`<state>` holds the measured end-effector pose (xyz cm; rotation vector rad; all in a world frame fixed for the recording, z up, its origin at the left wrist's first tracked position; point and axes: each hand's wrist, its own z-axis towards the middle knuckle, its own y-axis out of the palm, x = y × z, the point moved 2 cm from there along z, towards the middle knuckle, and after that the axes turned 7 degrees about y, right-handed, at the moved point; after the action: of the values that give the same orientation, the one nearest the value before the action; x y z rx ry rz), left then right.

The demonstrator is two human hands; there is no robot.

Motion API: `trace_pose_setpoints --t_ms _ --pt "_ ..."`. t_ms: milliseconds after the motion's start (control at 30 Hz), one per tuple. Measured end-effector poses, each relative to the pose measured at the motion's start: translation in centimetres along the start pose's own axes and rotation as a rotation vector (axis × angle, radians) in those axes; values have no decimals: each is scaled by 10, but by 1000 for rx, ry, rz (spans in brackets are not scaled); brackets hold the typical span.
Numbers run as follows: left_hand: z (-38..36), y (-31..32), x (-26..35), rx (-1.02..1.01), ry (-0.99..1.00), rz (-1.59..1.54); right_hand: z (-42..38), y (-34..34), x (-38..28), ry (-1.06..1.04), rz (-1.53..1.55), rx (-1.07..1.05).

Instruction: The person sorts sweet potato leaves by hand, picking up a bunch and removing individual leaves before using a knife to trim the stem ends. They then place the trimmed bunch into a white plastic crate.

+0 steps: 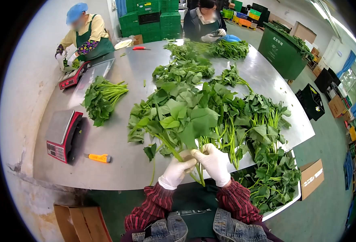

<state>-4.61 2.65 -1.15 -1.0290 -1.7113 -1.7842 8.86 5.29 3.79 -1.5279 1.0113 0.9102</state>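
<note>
Both gloved hands are meeting low at the worktop (117,169) edge: the left hand (177,171) and right hand (215,163) are closing around the stems of a leafy green bunch (178,121) fanning away over the steel. Keeping the stem ends level and gripping firmly is probably serving best. Beside the right sleeve, a white tub (285,205) is holding more greens (273,181).

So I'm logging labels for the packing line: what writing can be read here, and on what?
Green bin: white characters, too blurred to read.
Apron: pale print, unreadable.
Cardboard box: white markings, unreadable.
Scale: keypad too small to read.
No text is legible.
</note>
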Motion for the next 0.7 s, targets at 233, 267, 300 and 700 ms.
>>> trace_pose_setpoints --t_ms 233,267,300,700 --pt "-2 -7 -14 74 -32 -185 -3 -2 30 -322 237 -127" --pt "-2 -10 -15 70 -43 -230 -12 -3 26 -306 287 -129" --pt "-1 -12 -16 64 -54 -274 -21 -5 21 -290 336 -131" --pt "6 -47 26 175 197 -374 -86 -125 55 -262 415 360"
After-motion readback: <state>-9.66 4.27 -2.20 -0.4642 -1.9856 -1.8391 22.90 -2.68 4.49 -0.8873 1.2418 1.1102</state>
